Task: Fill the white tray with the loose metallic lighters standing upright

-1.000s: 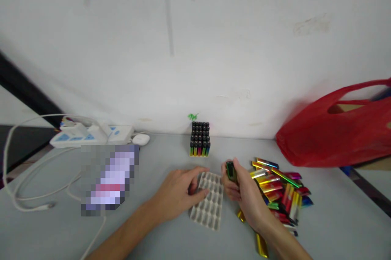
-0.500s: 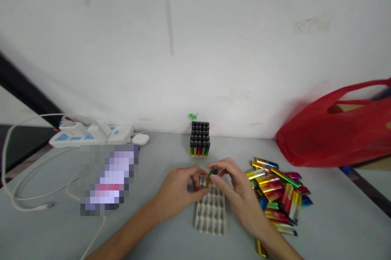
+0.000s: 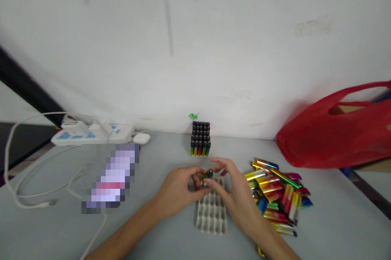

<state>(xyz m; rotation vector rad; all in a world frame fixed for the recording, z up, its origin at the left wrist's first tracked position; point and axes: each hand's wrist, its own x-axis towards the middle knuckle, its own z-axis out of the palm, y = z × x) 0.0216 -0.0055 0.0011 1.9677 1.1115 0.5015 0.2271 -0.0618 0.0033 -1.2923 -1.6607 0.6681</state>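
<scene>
A white tray with rows of empty sockets (image 3: 211, 213) lies on the grey table in front of me. My left hand (image 3: 179, 190) rests curled at the tray's far left corner, fingers on its edge. My right hand (image 3: 229, 188) pinches a small gold lighter with a black cap (image 3: 207, 175) over the tray's far end, between both hands. A heap of shiny coloured lighters (image 3: 276, 193) lies just right of my right hand. A filled block of upright lighters (image 3: 200, 138) stands against the wall behind the tray.
A red plastic bag (image 3: 332, 130) sits at the right against the wall. At the left lie a white power strip (image 3: 91, 134), a small white round device (image 3: 141, 138), looping white cables (image 3: 36, 188) and a pixelated flat object (image 3: 108, 178).
My right hand came from beside the heap to the tray's far end with a lighter and lowered it slightly. The tray turned to lie straight. My left hand stayed at its corner.
</scene>
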